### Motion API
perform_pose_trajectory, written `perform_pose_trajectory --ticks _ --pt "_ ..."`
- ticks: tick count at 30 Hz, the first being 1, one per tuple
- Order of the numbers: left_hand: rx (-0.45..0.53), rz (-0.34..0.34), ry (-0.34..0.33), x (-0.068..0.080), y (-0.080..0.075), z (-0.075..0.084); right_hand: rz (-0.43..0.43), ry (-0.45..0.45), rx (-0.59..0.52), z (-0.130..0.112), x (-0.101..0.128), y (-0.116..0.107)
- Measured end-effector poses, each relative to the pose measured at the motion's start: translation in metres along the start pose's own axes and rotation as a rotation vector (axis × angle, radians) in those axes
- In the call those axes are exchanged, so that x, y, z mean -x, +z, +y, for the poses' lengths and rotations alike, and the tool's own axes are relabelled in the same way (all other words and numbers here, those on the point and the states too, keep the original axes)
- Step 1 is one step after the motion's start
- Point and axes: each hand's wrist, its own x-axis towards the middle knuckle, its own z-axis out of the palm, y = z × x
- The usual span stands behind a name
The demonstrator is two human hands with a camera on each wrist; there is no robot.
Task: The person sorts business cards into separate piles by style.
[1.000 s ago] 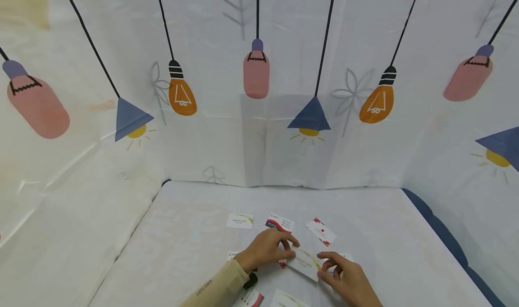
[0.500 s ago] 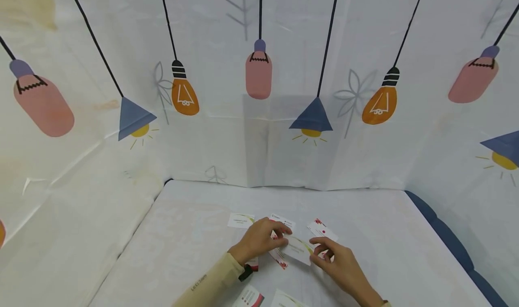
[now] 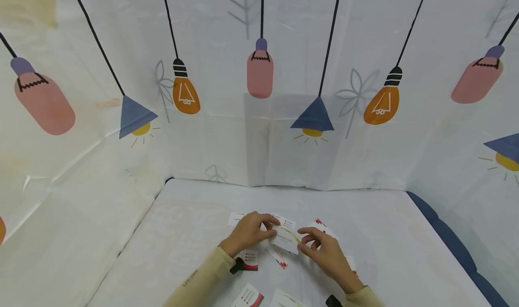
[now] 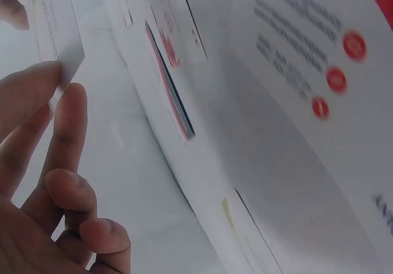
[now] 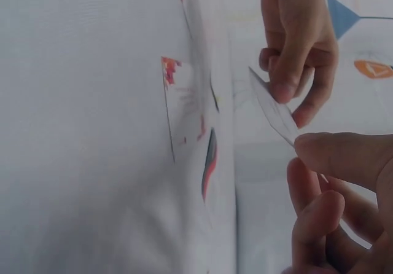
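Note:
Between my two hands a white business card (image 3: 285, 240) with a yellow-green curve is held tilted above the table. My left hand (image 3: 250, 231) pinches its left end between thumb and fingers. At the other end, my right hand (image 3: 325, 252) pinches the right edge. The right wrist view shows the card (image 5: 271, 108) nearly edge-on, with the right thumb (image 5: 338, 154) on its near end. Printed lettering shows on the card (image 4: 54, 22) in the left wrist view. Below it lies a white card with red floral corners (image 3: 279, 256); a card with red dots (image 3: 286, 221) lies just behind.
More business cards lie around: one with a red band (image 3: 249, 261) by the left wrist, a red-patterned one (image 3: 322, 226) behind the right hand, one at back left (image 3: 234, 218), and two at the front edge (image 3: 248, 296). A printed curtain (image 3: 202, 149) rises behind the white table (image 3: 194, 199).
Both hands have moved left and away from the body, carrying the held card with them. The red-banded card by the left wrist and the red floral card below now show more.

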Motion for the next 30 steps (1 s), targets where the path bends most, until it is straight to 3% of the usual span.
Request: perform_pose_trajectory --ticks 7,17,30 --pt "0.024 0.034 -0.033 0.001 -0.019 -0.015 0.020 -0.009 -0.073 -0.009 -0.017 0.022" --pt "-0.072 0.075 -0.098 0.010 -0.047 -0.030 0.020 -0.050 -0.070 -0.026 -0.043 0.049" --pt "-0.080 0.154 -0.140 0.017 -0.057 -0.047 -0.032 -0.048 -0.048 -0.035 -0.070 0.066"
